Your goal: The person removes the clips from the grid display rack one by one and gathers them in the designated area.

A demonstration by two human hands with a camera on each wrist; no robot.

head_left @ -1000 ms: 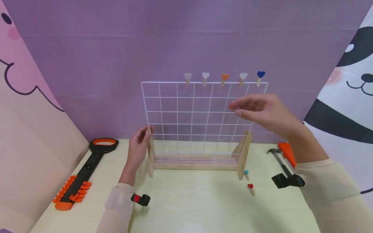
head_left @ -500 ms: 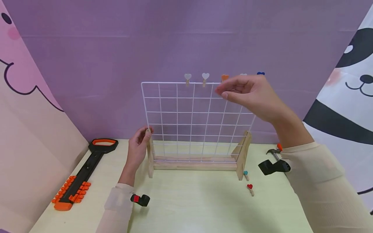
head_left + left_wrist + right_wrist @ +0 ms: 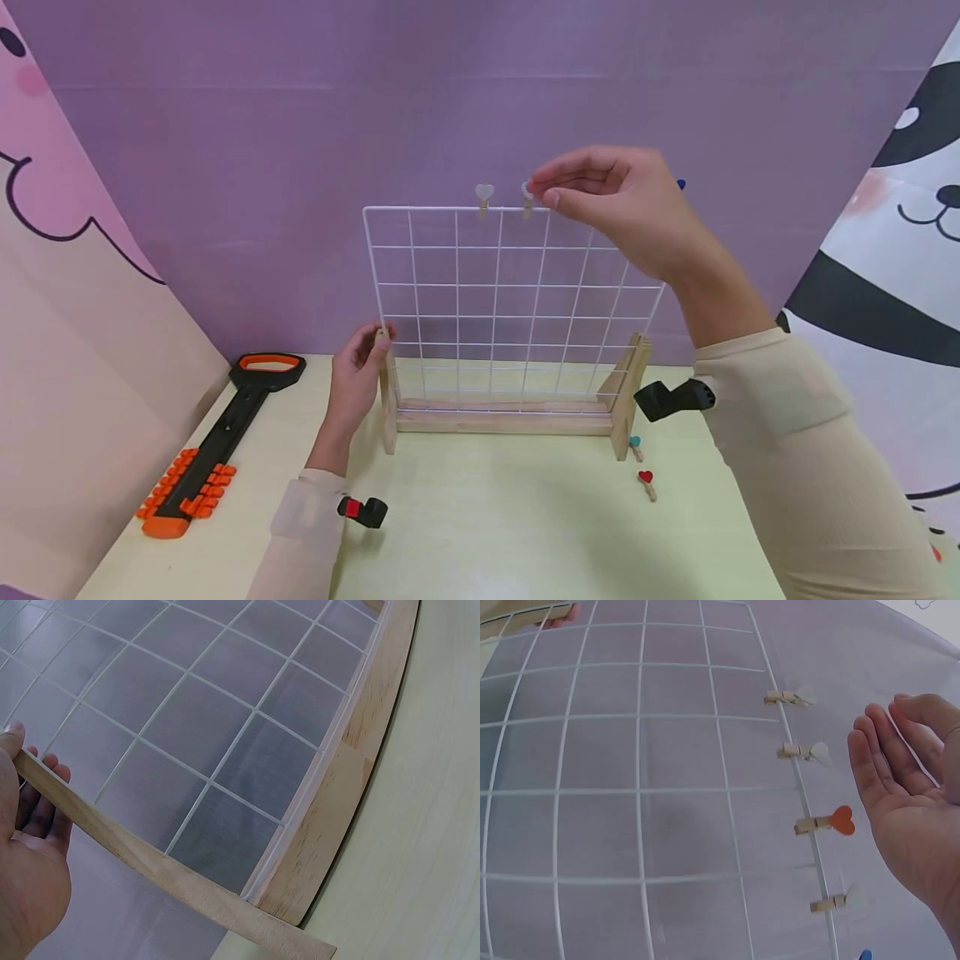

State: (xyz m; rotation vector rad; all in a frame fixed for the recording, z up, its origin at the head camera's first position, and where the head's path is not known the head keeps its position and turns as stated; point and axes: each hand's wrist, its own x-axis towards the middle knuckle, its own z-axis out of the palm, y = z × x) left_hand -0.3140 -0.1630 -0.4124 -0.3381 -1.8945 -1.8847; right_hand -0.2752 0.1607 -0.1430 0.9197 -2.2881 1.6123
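My left hand point(image 3: 355, 375) grips the left upright point(image 3: 120, 840) of a wooden stand, thumb in front and fingers behind. In the stand is a white wire grid point(image 3: 450, 207). My right hand point(image 3: 622, 196) is raised at the grid's top rail, fingers loosely bent with nothing between them. In the right wrist view it sits just off the white heart clothespins point(image 3: 802, 751) clipped along that rail. An orange heart clothespin point(image 3: 840, 821) and another white one point(image 3: 829, 903) follow; the blue one point(image 3: 681, 184) is mostly hidden behind the hand in the head view.
A teal heart clothespin point(image 3: 636, 447) and a red heart clothespin point(image 3: 647, 482) lie on the table by the stand's right foot. At left lies a black bar-shaped tool point(image 3: 228, 425) with an orange-lined handle and rows of orange pieces. A purple backdrop point(image 3: 300, 150) hangs behind.
My right hand has risen and moved left from the grid's right part to its top rail, now covering the orange clothespin and nearby ones. The left hand has kept its grip.
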